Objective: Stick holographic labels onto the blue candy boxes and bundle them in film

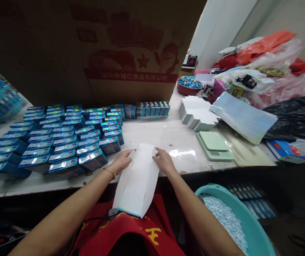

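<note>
A white, creased sheet of box cardboard [137, 177] slants from the table's front edge down to my red apron [109, 240]. Its long sides are bent up a little, and a blue strip shows at its lower end. My left hand [123, 161] pinches its upper left edge; a gold bracelet is on that wrist. On the upper right edge, my right hand [164, 160] is closed with thumb and fingers on the card. Just left of my hands stand rows of small blue boxes [92, 160] with shiny tops.
A large brown carton [131, 90] stands behind the boxes. To the right are a stack of white card blanks [195, 110], a pale green scale [214, 144], a red bowl [184, 89] and piled plastic bags [272, 64]. Below, a teal tub [256, 220] holds small wrapped pieces.
</note>
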`<act>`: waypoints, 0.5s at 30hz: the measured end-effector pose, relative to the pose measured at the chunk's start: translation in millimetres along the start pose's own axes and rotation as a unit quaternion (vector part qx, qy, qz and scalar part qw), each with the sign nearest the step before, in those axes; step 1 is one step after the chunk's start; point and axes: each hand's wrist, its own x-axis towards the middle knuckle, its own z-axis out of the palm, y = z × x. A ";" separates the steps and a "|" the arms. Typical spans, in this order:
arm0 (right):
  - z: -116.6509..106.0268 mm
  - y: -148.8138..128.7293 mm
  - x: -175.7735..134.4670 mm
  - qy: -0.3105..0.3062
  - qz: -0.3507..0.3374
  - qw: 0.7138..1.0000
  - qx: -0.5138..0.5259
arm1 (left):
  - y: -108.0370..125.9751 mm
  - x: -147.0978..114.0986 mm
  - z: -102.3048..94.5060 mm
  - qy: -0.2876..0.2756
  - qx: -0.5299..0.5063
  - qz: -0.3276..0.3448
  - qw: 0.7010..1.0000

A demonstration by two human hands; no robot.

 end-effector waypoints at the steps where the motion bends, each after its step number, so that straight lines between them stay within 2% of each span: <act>1: 1.9 1.2 1.0 0.002 -0.021 1.000 0.016 | -0.5 -0.6 -3.3 0.013 0.000 0.002 1.000; 4: -0.2 2.0 7.5 -0.012 -0.088 0.994 0.061 | 0.7 2.6 -8.0 0.050 -0.018 0.006 0.999; 6: -4.0 2.5 18.8 -0.035 -0.098 0.993 0.049 | 3.1 8.3 -5.1 0.053 -0.013 0.017 0.998; 10: -0.8 2.9 36.2 -0.072 -0.117 0.985 -0.100 | 5.0 16.5 4.0 0.011 0.073 0.017 0.997; 13: 10.0 0.7 29.1 -0.097 -0.166 0.967 -0.168 | 1.3 14.3 0.6 0.013 0.156 0.050 0.986; 15: 16.2 -2.4 20.6 -0.111 -0.187 0.959 -0.183 | 0.5 13.6 -5.4 0.015 0.177 0.036 0.983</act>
